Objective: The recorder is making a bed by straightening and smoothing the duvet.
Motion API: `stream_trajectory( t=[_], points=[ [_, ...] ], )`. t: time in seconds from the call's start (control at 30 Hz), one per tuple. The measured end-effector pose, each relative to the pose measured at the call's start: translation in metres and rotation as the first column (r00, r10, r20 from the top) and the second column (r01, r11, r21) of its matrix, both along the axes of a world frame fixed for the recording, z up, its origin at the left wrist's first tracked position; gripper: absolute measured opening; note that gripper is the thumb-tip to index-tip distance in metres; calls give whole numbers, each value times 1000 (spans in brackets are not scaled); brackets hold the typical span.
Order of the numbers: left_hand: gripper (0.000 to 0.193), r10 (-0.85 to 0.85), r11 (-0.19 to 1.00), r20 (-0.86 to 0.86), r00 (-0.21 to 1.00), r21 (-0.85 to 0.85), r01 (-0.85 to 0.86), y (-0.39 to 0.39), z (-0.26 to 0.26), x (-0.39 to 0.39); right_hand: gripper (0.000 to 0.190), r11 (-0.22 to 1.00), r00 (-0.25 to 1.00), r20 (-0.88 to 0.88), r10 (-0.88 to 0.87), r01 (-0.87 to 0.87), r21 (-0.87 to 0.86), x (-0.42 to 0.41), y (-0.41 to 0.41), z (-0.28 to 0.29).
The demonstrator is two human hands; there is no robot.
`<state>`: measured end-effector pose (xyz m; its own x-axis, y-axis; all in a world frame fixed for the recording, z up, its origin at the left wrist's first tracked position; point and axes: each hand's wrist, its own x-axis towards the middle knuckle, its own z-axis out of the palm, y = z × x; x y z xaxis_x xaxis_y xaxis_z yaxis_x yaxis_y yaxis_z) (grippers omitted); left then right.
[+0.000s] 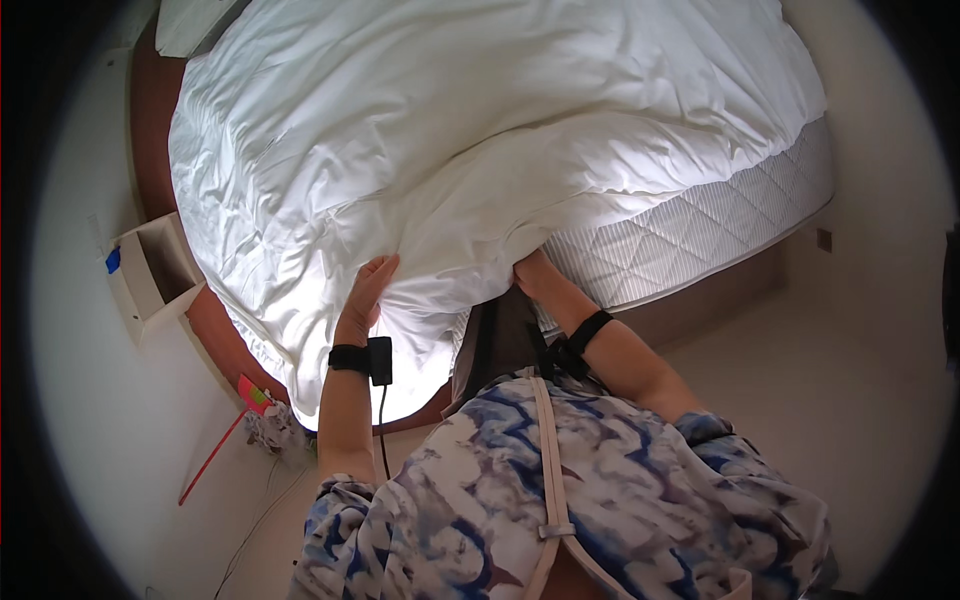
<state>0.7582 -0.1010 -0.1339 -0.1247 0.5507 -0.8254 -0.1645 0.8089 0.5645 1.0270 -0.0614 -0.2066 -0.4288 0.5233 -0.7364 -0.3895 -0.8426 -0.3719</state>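
A rumpled white duvet [480, 165] is spread over the bed in front of me. My left hand [371, 285] has a fold of it pinched between thumb and fingers, near the bed's near left part. At the near edge of the duvet, my right hand [532, 274] grips the hem, its fingertips partly hidden by the cloth. To the right, the striped, quilted side of the mattress [660, 236] shows below the duvet. A black strap with a small box is on each of my forearms.
A reddish-brown headboard [159, 127] runs along the left. Beside it is a small bedside cabinet [142, 277] with an open compartment. A red stick [212, 459] and thin cables [259, 517] lie at lower left. Under the mattress is a brown bed base [712, 307].
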Motion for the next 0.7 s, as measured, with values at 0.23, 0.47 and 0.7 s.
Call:
stream_trajectory(
  t=[0.23,0.47,0.7],
  points=[
    [24,-285,923,-162,945,218,316,44,28,-27,46,609,819,558,133,-512,606,39,-39,28],
    [23,-200,839,-729,655,217,498,33,3,-35,39,987,988,-21,150,-149,54,53,-31,32],
    [21,-108,845,-893,436,149,513,74,-25,-44,29,837,828,254,500,-537,102,78,-36,51]
  ],
)
